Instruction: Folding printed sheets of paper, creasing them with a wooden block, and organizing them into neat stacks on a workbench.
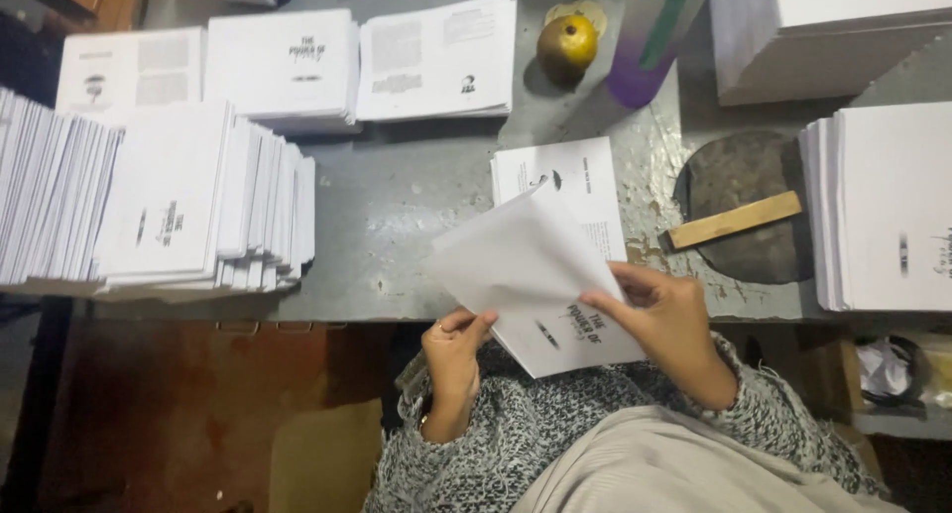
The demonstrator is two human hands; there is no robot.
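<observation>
Left hand: the left hand (454, 359) is at the table's near edge, with the fingers curled and closed on the lower left edge of the folded printed sheet (535, 275); the thumb lies on top of the paper.
Right hand: the right hand (659, 315) grips the same sheet from the right side, the fingers bent onto its printed face near the lower corner.
Folded printed sheet: white paper with small black print, held tilted between both hands, above the table's front edge and partly over the person's lap.
Small pile under it: a low pile of the same sheets (575, 181) lies flat on the table, just behind the held sheet, which covers part of it.
Left stacks: a leaning row of finished booklets (198, 196) stands at the left of the table, close together.
Back row: three flat stacks of printed pages (288, 62) lie side by side along the far edge.
Right stack: a tall stack of white sheets (888, 206) is at the right edge.
Wooden stick: a pale flat wooden stick (734, 220) rests on a dark round pad (744, 171), well right of the hands.
Fruit: a yellow-green round fruit (567, 42) sits at the far side, beside a purple cup (635, 72).
Table: grey metal table (397, 206) with worn paint.
Clothing: grey speckled knit sleeves (516, 434) on both arms.
</observation>
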